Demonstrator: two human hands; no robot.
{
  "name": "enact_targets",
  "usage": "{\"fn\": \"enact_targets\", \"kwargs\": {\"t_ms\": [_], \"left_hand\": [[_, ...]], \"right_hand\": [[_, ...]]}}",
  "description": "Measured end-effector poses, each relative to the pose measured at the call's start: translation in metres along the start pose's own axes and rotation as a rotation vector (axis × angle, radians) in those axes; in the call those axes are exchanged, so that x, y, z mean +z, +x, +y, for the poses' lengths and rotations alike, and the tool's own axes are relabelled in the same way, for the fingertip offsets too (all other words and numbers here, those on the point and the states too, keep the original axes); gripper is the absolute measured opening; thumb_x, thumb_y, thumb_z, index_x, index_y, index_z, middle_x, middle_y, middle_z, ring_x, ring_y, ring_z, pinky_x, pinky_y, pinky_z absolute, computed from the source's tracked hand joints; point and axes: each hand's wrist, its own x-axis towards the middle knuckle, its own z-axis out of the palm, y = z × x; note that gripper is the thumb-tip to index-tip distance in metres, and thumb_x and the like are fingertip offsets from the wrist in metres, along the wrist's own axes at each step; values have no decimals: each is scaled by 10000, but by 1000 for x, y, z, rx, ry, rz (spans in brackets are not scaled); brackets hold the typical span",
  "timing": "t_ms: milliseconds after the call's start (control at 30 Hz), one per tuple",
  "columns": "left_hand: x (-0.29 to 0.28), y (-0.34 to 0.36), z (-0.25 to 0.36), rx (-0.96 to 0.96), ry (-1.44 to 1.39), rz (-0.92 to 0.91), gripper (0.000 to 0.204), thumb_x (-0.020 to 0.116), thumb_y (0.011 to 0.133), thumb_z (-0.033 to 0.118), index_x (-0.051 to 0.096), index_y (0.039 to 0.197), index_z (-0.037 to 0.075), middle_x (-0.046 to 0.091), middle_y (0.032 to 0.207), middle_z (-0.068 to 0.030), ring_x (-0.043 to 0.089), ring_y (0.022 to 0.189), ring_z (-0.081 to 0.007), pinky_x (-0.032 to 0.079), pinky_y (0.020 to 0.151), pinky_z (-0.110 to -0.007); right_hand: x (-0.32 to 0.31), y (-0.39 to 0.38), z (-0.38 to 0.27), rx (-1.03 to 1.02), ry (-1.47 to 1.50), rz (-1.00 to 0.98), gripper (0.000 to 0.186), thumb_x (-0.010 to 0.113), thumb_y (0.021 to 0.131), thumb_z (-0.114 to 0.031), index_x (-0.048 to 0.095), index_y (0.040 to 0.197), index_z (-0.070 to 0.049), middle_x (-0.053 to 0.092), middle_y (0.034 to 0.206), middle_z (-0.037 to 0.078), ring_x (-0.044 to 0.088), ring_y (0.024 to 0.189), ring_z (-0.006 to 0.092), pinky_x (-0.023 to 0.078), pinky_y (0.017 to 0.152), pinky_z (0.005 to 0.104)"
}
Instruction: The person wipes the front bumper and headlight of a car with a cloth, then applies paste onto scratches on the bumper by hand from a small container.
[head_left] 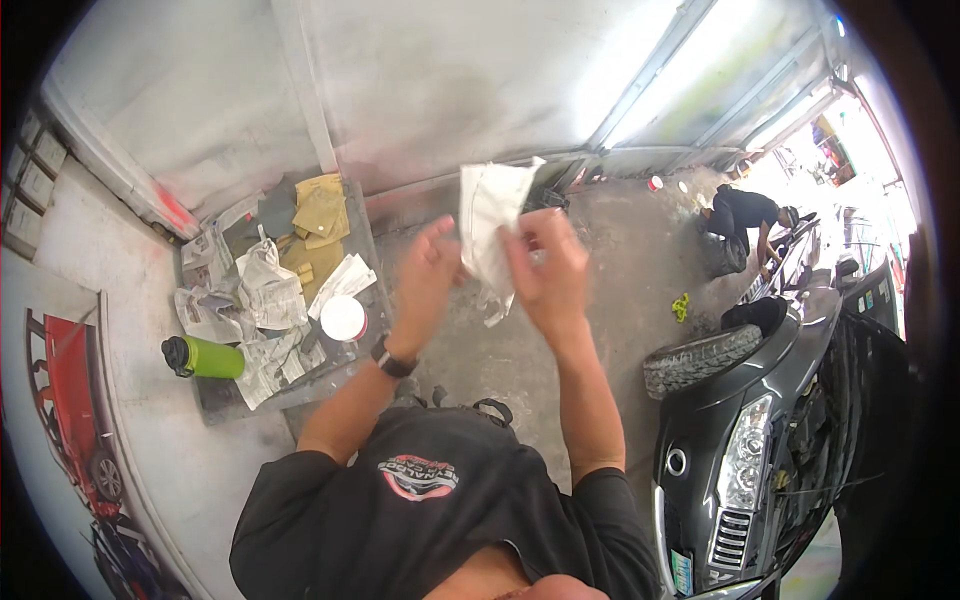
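A white sheet of paper or cloth (492,215) hangs in front of me, pinched between both hands at chest height. My left hand (432,268), with a black watch on its wrist, grips the sheet's left edge. My right hand (548,268) closes on its lower right part. The sheet rises above the fingers and is creased.
A low table (362,232) at the left carries crumpled newspaper (265,290), brown paper pads (318,215), a white tub (343,318) and a green bottle (205,357). A dark car (760,420) without a front wheel, with a loose tyre (700,357), stands at right. Another person (742,222) crouches beyond.
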Motion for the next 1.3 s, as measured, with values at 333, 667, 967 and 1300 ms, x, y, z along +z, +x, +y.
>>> {"fn": "enact_targets", "kwargs": {"t_ms": [333,667,967,1300], "left_hand": [[-39,-15,-38,-17,-370,-349,494,383,1089,468,563,1297,58,640,1223,-65,622,1138,-222,488,997,-394],[10,-68,-35,26,-44,-455,449,499,1080,370,546,1311,-11,621,1255,-79,594,1103,-151,469,952,-335],[75,-92,-5,-451,-235,-760,405,485,1091,269,539,1369,-20,662,1286,-98,653,1172,-208,521,1005,-367],[237,-258,-1,-525,-134,-1383,397,611,1021,117,516,1383,-15,682,1228,-78,648,1134,-144,528,981,-360]], "right_hand": [[39,-66,-19,-3,-200,-179,246,742,743,16,547,863,-71,622,857,92,644,674,283,511,558,381],[-16,-118,-18,223,-442,-33,285,753,684,-3,515,825,-71,600,835,82,635,672,278,496,544,380],[-117,-207,-43,526,-193,140,216,794,865,-153,640,978,-52,643,928,60,684,857,194,551,699,325],[-279,-378,-110,852,238,557,179,658,990,-162,682,1013,14,674,961,39,665,874,126,573,866,341]]}}
